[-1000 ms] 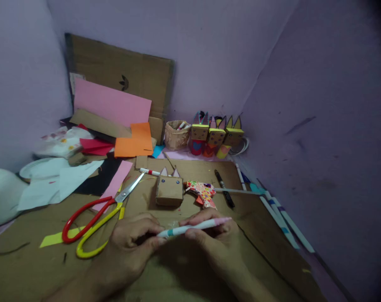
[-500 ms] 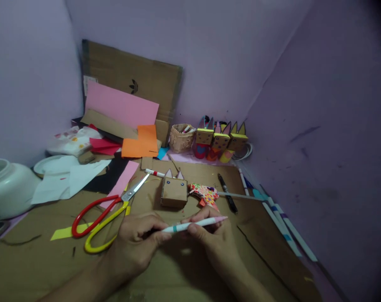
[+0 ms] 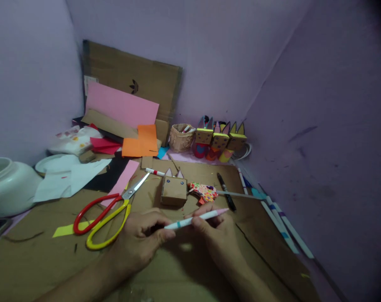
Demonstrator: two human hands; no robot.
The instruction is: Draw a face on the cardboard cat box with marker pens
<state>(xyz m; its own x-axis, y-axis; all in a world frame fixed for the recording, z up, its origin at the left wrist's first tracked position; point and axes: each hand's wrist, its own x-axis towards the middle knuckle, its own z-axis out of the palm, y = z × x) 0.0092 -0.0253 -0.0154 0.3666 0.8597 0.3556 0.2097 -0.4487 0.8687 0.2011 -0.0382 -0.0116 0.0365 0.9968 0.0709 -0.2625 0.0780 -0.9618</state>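
Both my hands hold a thin white rolled-paper stick (image 3: pixel 199 218) with a teal band and a pink tip, level above the brown cardboard sheet (image 3: pixel 178 268). My left hand (image 3: pixel 140 241) pinches its left end with curled fingers. My right hand (image 3: pixel 214 233) grips it near the middle between thumb and fingers. Just beyond my hands stands a small cardboard box figure (image 3: pixel 174 189) with pink ears and dot eyes, and a bright patterned paper piece (image 3: pixel 203 192) lies beside it.
Red-and-yellow scissors (image 3: pixel 107 214) lie to the left. A white bowl (image 3: pixel 8 186) sits at far left. Coloured papers (image 3: pixel 123 107) lean on cardboard at the back. Three cardboard figures (image 3: pixel 220 140) and a small basket (image 3: pixel 181 137) stand by the wall. Paper sticks (image 3: pixel 281 226) and a black pen (image 3: pixel 226 191) lie right.
The view has shifted, so everything sits a little to the right. My hands have kept hold of the stick, whose pink tip now sits a little higher.
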